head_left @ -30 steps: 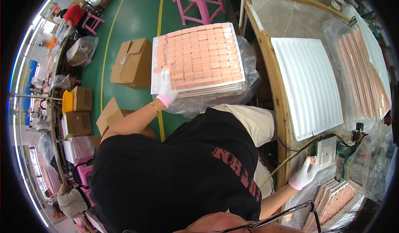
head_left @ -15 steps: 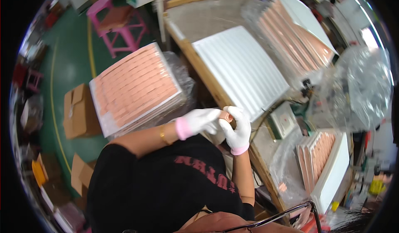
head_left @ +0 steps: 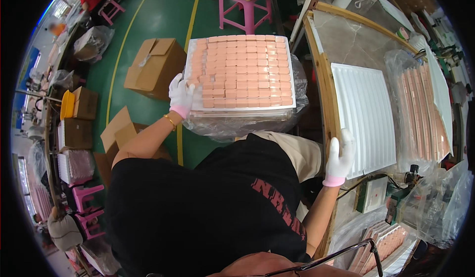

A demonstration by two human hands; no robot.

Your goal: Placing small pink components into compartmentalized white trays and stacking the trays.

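Observation:
My left hand [head_left: 181, 95], in a white glove with a pink cuff, lies on the left edge of a white tray [head_left: 292, 81] filled with rows of pink rectangular blocks [head_left: 242, 69]. Its fingers bend over the outer blocks; whether they pinch one is hidden. The tray sits on a pile wrapped in clear plastic [head_left: 237, 126] in front of my lap. My right hand [head_left: 339, 156], gloved the same way, rests with fingers stretched on the near left corner of a white ribbed tray [head_left: 366, 114] lying on the workbench [head_left: 324, 74] at my right.
Bagged stacks of pink strips [head_left: 420, 114] lie beyond the ribbed tray, and more pink pieces [head_left: 391, 242] sit at the lower right. Cardboard boxes [head_left: 153, 67] stand on the green floor at left, a pink stool [head_left: 247, 0] behind the block tray. Another person [head_left: 62, 230] sits at lower left.
Half a second ago both hands met in front of my chest near the bench. They have since parted: the left went back to the block tray, the right to the ribbed tray's corner.

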